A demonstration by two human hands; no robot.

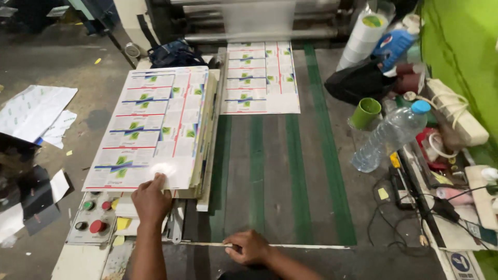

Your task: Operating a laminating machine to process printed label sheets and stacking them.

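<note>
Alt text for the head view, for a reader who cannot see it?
The left hand presses the near edge of a stack of printed sheets beside a green-belted conveyor, which carries one more printed sheet. The right hand rests on the conveyor's near edge.

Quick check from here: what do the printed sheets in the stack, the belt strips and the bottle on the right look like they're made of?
Printed sheets: apparently glossy coated paper or thin card; glare spot near the left hand.
Green belt strips: matte, probably rubber or woven fabric; dull, no shine.
Bottle: clear plastic, see-through, with a blue cap.
Right hand rests at the table's front edge.
</note>
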